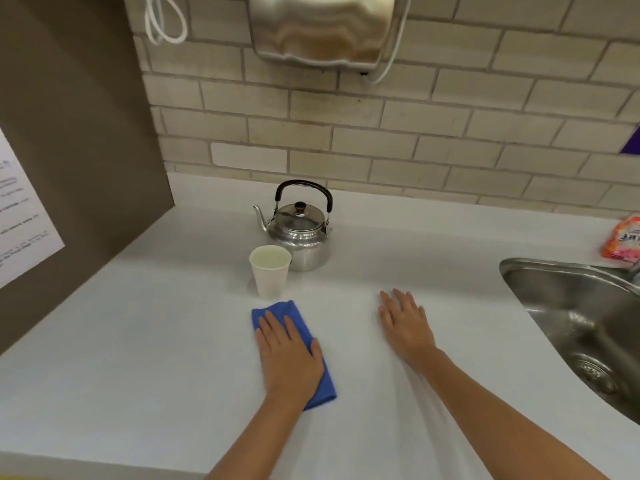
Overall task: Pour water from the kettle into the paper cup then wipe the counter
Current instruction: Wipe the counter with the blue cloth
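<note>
A steel kettle (302, 233) with a black handle stands upright on the white counter (156, 341), its spout pointing left. A white paper cup (270, 275) stands just in front of it, upright, with liquid visible inside. A folded blue cloth (298, 327) lies flat on the counter just in front of the cup. My left hand (287, 355) presses flat on the cloth, fingers pointing toward the cup. My right hand (405, 323) rests palm down on the bare counter to the right, fingers spread, holding nothing.
A steel sink (581, 327) is sunk into the counter at the right. A pink packet (623, 242) lies behind it. A brown side panel (76, 150) with a paper notice bounds the left. A metal dispenser (322, 29) hangs on the tiled wall above.
</note>
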